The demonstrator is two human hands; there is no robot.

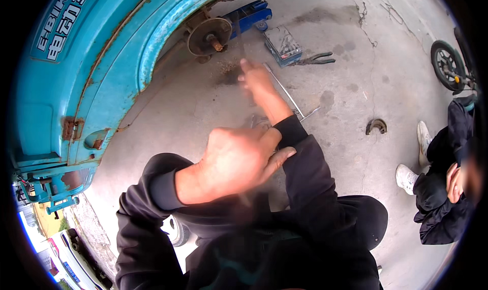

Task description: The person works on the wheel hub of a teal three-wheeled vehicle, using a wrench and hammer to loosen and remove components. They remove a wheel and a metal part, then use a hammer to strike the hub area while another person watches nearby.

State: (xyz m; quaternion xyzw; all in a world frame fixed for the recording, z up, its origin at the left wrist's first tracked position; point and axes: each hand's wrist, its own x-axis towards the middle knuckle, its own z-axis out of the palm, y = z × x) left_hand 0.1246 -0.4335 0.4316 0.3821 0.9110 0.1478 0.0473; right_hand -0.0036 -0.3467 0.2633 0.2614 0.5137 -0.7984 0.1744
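My left hand (231,160) is closed at my right forearm, with its finger and thumb on the dark jacket sleeve (297,142) just behind the cuff. My right hand (256,82) reaches forward, palm down and slightly smeared. A long, thin, dark object (241,38), blurred, seems to run through its curled fingers; its kind cannot be made out. Ahead and to the left is a rusty round wheel hub (208,37) with a protruding axle end, under the wheel arch of a turquoise vehicle (119,41).
A blue floor jack (250,17) stands behind the hub. Near it are a toolbox (282,46), pliers (316,59) and a long metal wrench (284,89). A curved brake shoe (376,126) lies on the concrete. Another person (437,188) crouches at right, below a small wheel (447,65).
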